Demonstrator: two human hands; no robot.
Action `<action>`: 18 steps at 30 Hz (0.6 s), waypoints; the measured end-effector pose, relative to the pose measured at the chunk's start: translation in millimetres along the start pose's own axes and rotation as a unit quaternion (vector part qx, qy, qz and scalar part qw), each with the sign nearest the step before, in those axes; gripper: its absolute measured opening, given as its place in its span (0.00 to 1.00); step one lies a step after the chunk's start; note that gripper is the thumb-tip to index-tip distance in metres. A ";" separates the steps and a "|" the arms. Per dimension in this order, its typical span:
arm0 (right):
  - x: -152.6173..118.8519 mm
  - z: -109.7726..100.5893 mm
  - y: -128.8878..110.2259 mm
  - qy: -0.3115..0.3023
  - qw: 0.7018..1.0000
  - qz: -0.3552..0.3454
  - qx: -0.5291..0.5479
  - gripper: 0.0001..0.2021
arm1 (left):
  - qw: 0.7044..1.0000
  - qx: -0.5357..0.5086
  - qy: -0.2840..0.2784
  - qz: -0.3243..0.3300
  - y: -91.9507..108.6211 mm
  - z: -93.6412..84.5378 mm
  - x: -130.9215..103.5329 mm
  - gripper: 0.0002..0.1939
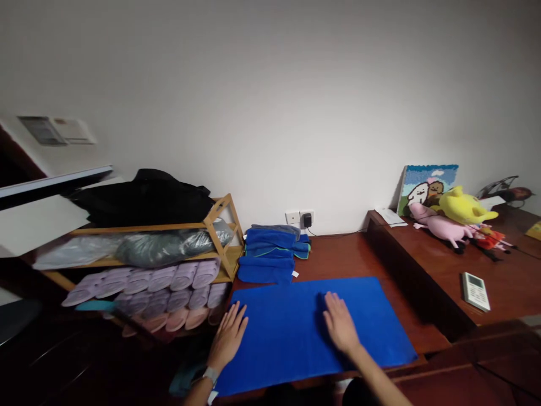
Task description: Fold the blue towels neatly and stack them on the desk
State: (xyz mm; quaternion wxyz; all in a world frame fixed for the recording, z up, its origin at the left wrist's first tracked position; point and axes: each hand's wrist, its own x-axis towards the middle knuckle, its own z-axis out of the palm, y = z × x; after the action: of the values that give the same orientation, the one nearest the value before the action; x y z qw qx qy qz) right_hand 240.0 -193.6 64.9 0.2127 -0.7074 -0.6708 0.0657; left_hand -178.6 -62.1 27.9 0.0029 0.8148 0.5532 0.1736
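Note:
A blue towel point(287, 332) lies spread out on the brown wooden table, a small white tag at its near left corner. At its left edge is my left hand point(228, 332), palm down with the fingers stretched out. My right hand point(339, 322) is over the right half of the cloth, fingers extended and nothing held; whether it touches the fabric I cannot tell. Behind the spread towel sits a pile of folded blue towels point(270, 248), with a grey one at the back.
On the left, a wooden rack point(224, 239) holds several slippers point(169, 279), plastic-wrapped items and a black bag point(143, 197). A charger point(307, 220) is plugged into the wall. Plush toys point(443, 225), a picture point(429, 183) and a white remote-like device point(475, 291) occupy the right-hand table.

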 end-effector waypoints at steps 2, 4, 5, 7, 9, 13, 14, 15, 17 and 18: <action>-11.8 22.6 -73.4 -0.027 0.994 -0.089 0.051 0.29 | 0.999 0.004 -0.013 0.042 11.1 -5.2 -24.3 0.29; -19.7 42.8 -135.1 -0.061 0.982 -0.153 0.095 0.30 | 0.998 0.012 -0.034 0.059 18.2 -8.8 -43.1 0.29; -22.2 51.0 -158.6 -0.078 0.977 -0.168 0.107 0.31 | 0.997 0.016 -0.046 0.056 20.2 -10.1 -49.7 0.29; -25.2 62.3 -186.7 -0.115 0.973 -0.166 0.114 0.32 | 0.997 0.020 -0.066 0.035 22.3 -12.2 -57.6 0.29; -27.8 66.9 -188.7 -0.144 0.974 -0.141 0.106 0.32 | 0.997 0.019 -0.074 0.015 23.2 -14.0 -59.9 0.29; -40.2 59.8 -131.0 -0.135 0.985 -0.089 0.066 0.32 | 0.997 0.014 -0.070 0.009 25.2 -16.6 -57.3 0.29; -45.2 55.5 -109.3 -0.121 0.989 -0.074 0.051 0.32 | 0.998 0.014 -0.067 0.008 25.6 -16.6 -56.5 0.29; -50.7 50.4 -86.4 -0.107 0.992 -0.057 0.034 0.33 | 0.998 0.013 -0.065 0.008 25.8 -16.5 -55.9 0.29; -62.5 38.4 -39.5 -0.080 0.997 -0.017 0.002 0.33 | 0.998 0.011 -0.062 0.011 25.7 -15.7 -55.0 0.28; -68.3 31.8 -16.0 -0.069 0.998 0.004 -0.011 0.34 | 0.998 0.010 -0.061 0.011 25.4 -15.3 -54.7 0.28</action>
State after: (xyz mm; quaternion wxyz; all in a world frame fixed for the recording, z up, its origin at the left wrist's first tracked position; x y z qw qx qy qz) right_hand 207.0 -253.4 29.3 0.1578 -0.7059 -0.6821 0.1075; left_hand -178.0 -124.1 32.0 0.0266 0.8301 0.5445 0.1176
